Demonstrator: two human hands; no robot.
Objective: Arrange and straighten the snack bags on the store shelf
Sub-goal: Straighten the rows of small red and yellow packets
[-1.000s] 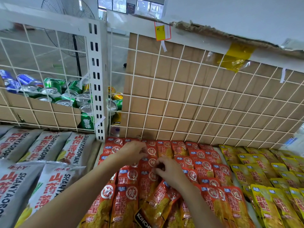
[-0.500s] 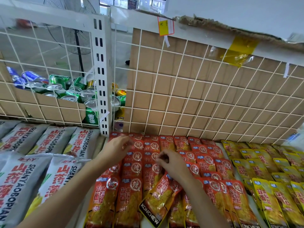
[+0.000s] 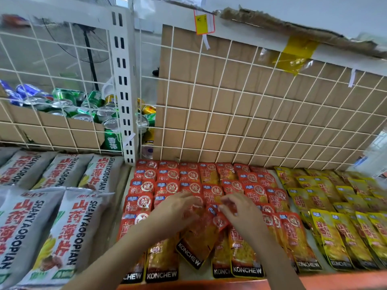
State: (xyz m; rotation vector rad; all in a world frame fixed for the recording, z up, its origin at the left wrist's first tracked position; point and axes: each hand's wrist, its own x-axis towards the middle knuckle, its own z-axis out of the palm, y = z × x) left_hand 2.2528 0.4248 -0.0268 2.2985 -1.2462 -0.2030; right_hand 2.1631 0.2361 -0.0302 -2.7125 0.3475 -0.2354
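Head camera view, looking down over a store shelf (image 3: 189, 274) packed with flat snack bags. Both bare forearms reach in from the bottom edge, and the hands meet near the middle of the block of red snack bags (image 3: 167, 185), which lie in overlapping rows running back to a white wire grid (image 3: 251, 114) backed with brown cardboard (image 3: 230, 84).

One tilted red bag (image 3: 199, 239) lies skewed across the rows, its black bottom edge swung toward the lower left and its top end up between the two hands. The right hand (image 3: 240, 213) is just right of that top end, fingers curled, thumb and fingertips pinching the bag's upper right corner. The left hand (image 3: 178, 208) lies just left of it, fingers bent down over the upper left corner and touching it; motion blur hides whether it actually grips.

Yellow snack bags (image 3: 335, 208) fill the shelf to the right of the red ones. Large grey bags (image 3: 62, 227) with red lettering lie to the left. Drink cans (image 3: 83, 105) are heaped behind the grid at upper left.
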